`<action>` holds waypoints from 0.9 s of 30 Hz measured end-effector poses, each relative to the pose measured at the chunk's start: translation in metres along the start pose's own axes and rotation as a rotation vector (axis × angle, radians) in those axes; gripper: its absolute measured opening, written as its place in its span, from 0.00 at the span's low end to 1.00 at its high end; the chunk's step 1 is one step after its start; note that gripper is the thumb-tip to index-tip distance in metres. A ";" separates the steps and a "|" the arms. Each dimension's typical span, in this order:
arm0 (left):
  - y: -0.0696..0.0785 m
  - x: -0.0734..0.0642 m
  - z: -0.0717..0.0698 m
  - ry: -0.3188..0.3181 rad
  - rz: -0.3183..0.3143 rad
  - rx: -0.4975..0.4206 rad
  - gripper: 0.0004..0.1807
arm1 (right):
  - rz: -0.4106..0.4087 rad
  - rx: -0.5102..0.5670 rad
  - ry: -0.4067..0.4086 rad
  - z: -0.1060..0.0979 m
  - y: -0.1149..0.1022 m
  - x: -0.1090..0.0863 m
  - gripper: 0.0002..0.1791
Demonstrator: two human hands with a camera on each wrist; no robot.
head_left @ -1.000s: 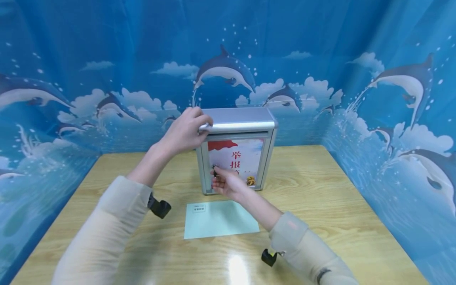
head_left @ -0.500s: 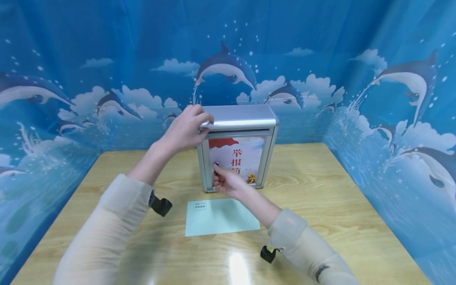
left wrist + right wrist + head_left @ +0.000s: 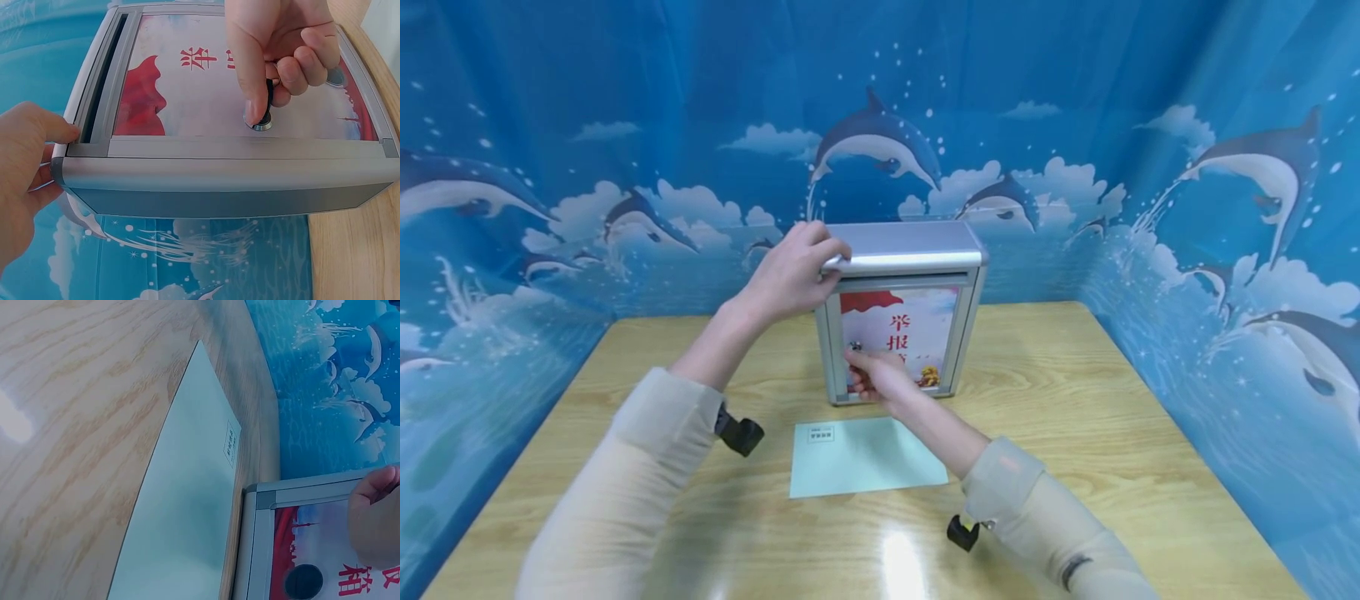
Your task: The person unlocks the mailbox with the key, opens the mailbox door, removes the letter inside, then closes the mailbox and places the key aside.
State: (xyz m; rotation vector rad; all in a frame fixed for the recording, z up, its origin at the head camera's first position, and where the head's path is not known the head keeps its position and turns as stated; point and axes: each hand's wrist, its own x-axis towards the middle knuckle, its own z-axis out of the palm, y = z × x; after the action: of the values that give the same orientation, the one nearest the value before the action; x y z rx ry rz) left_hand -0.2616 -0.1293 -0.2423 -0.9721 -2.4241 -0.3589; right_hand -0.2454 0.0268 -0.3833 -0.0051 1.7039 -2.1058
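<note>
An upright silver metal drop box (image 3: 910,250) stands on the table, with a slot near its top and red characters on its front panel. My left hand (image 3: 793,271) grips the box's top left corner, the thumb at the slot's end in the left wrist view. At the front panel, my right hand (image 3: 883,379) pinches the black head of a key (image 3: 270,103) between thumb and curled index finger. The key is at a round silver lock (image 3: 262,125) near the panel's side edge. In the head view the thumb hides the key.
A pale green envelope (image 3: 865,467) with a small printed box lies flat in front of the drop box. The wooden table (image 3: 1075,433) carries both. Behind and at the sides hangs a blue curtain (image 3: 700,100) with dolphins.
My right hand has turned slightly at the lock, and the black key head seen earlier is now behind the thumb. The left hand keeps its grip; the box and envelope stay put.
</note>
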 end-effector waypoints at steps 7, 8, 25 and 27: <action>0.000 0.001 0.002 0.006 0.012 -0.004 0.09 | -0.033 -0.005 0.031 0.004 0.005 0.001 0.15; 0.000 0.000 0.002 0.006 0.011 -0.004 0.09 | -0.042 0.004 0.037 0.005 0.006 0.001 0.14; -0.001 -0.001 0.003 0.004 -0.009 0.006 0.09 | -0.262 0.120 0.216 0.018 0.024 0.009 0.10; -0.001 -0.001 0.002 0.005 -0.006 0.007 0.09 | -0.283 0.123 0.218 0.018 0.026 0.010 0.10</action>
State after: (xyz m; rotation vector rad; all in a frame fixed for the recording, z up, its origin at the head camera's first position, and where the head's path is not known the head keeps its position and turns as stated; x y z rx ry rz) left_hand -0.2628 -0.1298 -0.2447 -0.9598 -2.4226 -0.3547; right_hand -0.2413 0.0025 -0.4052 0.0224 1.7793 -2.4966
